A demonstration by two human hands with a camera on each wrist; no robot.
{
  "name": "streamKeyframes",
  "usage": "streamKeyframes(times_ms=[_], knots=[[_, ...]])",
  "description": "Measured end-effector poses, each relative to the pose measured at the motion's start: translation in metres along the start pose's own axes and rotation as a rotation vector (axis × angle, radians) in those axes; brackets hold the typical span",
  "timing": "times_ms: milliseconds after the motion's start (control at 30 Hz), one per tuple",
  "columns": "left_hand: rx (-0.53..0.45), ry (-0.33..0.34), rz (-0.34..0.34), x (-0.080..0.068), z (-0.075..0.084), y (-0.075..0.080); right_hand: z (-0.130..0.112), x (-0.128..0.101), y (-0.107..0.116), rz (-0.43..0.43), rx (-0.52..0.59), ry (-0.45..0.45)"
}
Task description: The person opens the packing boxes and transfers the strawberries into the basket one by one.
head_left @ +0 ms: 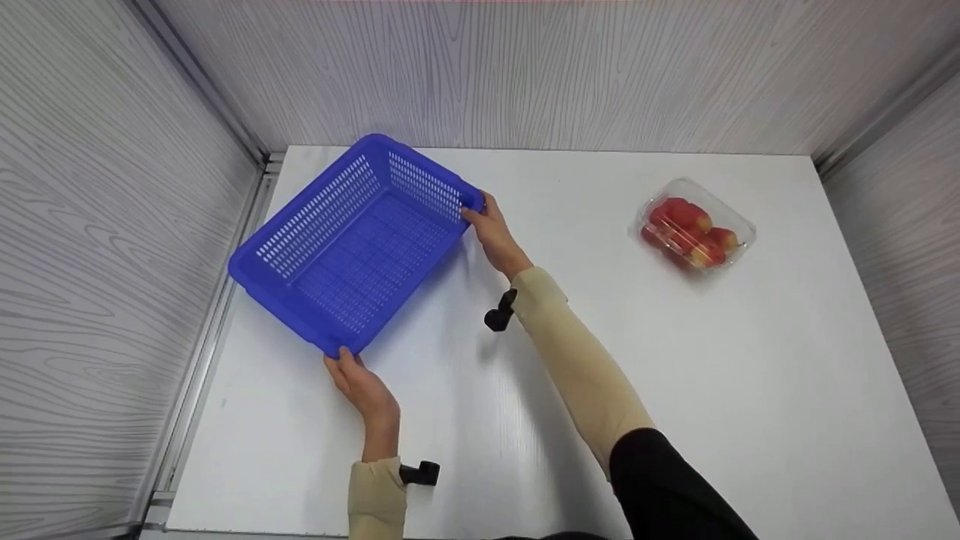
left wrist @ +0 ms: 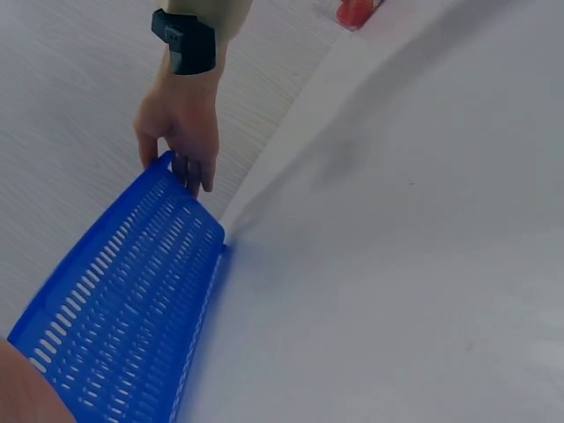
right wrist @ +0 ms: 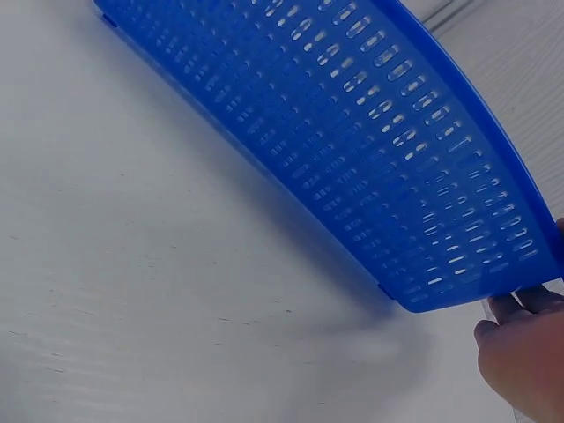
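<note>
A blue plastic basket (head_left: pixel 367 247) with slotted walls is turned at an angle over the left part of the white table. My left hand (head_left: pixel 364 386) grips its near corner, thumb on the rim. At the far right corner my right hand (head_left: pixel 495 236) holds the rim, thumb on top and fingers beneath it. In the left wrist view the right hand (left wrist: pixel 183 128) pinches the rim, while only part of the left hand (left wrist: pixel 31 388) shows. The right wrist view shows the right hand (right wrist: pixel 529 352) with fingertips under the basket's end. Nothing lies inside the basket.
On the right side of the white table (head_left: pixel 750 390) stands a clear plastic box (head_left: pixel 739 225) holding several red and yellow fruits (head_left: pixel 690 232). Grey wood-grain panels (head_left: pixel 525 75) enclose the back and both sides. A metal rail (head_left: pixel 199 337) runs along the left edge.
</note>
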State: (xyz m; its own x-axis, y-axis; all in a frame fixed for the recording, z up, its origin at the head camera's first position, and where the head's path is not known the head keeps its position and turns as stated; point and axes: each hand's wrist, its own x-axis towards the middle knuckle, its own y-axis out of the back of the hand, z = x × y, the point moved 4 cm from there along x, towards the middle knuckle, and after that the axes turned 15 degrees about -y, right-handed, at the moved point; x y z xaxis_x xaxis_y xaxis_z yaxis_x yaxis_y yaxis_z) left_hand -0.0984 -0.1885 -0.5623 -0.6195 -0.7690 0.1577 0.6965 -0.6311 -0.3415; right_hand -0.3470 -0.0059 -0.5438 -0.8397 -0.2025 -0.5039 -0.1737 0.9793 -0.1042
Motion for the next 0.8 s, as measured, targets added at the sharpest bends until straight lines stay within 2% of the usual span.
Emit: streamKeyframes(times_ms=[200,333,533,800], knots=[[-0.050,-0.025,0.021,-0.007,0.004,-0.008,-0.002,0.000,0.006,0.009,0.012,0.014],[-0.084,-0.016,0.015,-0.017,0.003,-0.015,-0.003,-0.001,0.017,0.007,0.028,0.023],[-0.145,0.037,0.003,-0.031,0.004,-0.027,-0.002,-0.002,0.034,0.008,0.086,0.039],[-0.159,0.116,-0.044,-0.049,0.008,-0.044,-0.006,-0.001,0.058,0.039,0.208,0.072]])
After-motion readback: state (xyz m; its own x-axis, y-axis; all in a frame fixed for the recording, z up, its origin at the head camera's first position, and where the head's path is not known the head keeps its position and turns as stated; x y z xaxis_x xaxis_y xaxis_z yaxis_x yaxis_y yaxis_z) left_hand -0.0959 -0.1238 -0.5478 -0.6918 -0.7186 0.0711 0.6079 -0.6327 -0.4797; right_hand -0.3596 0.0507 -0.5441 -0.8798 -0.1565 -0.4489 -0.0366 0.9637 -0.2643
